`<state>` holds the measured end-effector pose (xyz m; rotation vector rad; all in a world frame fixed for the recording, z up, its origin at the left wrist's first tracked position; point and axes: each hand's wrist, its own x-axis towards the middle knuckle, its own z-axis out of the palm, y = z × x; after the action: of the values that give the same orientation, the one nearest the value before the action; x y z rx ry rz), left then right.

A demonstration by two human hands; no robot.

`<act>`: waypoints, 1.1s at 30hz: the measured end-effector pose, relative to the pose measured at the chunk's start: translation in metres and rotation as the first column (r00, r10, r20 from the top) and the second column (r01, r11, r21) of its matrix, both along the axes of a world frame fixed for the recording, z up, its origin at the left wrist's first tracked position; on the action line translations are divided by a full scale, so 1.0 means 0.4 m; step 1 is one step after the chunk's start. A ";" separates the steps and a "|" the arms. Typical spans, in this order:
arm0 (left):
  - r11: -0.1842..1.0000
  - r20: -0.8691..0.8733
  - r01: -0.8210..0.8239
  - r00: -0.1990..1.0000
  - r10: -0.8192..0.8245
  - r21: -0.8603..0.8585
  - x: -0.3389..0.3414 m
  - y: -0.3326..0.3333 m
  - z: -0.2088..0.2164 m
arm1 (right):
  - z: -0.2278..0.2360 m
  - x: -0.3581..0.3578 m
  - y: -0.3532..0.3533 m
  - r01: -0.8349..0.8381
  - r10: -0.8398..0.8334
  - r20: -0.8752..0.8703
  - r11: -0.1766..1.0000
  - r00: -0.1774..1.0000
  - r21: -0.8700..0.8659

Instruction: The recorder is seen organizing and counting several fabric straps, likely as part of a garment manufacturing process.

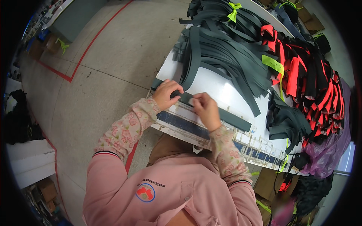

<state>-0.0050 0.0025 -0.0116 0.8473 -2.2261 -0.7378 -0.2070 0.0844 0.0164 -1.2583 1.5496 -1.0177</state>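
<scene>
A long, flat dark grey-green strip [235,120] lies along the near edge of the white table in front of me. My left hand [166,95] is closed at its left part, with fingers bent down on a dark piece of the strip. To its right, my right hand [207,109] is closed in a pinch just over the strip. A small pale thing [191,101] shows at its fingertips, too small to name. Beyond both hands, a large bundle of similar strips [226,56] is spread over the table, some ends hanging toward me.
Red and black strips [301,75] are heaped at the right, beside purple plastic [322,162]. A smaller pile of dark strips [286,118] lies nearer. Yellow-green ties [234,12] mark the bundles. The table's near edge [181,130] carries dried residue. Red floor lines [88,44] run at left.
</scene>
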 end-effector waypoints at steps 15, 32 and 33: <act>0.993 0.062 0.047 0.997 -0.053 0.104 0.010 -0.005 0.034 | 0.037 -0.313 0.205 0.108 -0.090 -0.273 0.993 0.958 0.051; 0.990 -0.073 -0.034 0.996 0.044 0.140 -0.001 0.002 0.017 | 0.095 -0.218 0.150 -0.223 0.243 -0.017 0.915 0.970 0.336; 0.995 -0.113 -0.035 0.993 0.046 0.093 -0.006 0.000 0.007 | 0.097 -0.208 0.129 -0.035 0.067 -0.270 0.992 0.960 0.124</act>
<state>-0.0072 0.0026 -0.0089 0.8694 -2.0807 -0.8528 -0.2902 0.1359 0.0553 -1.3919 1.7496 -0.7289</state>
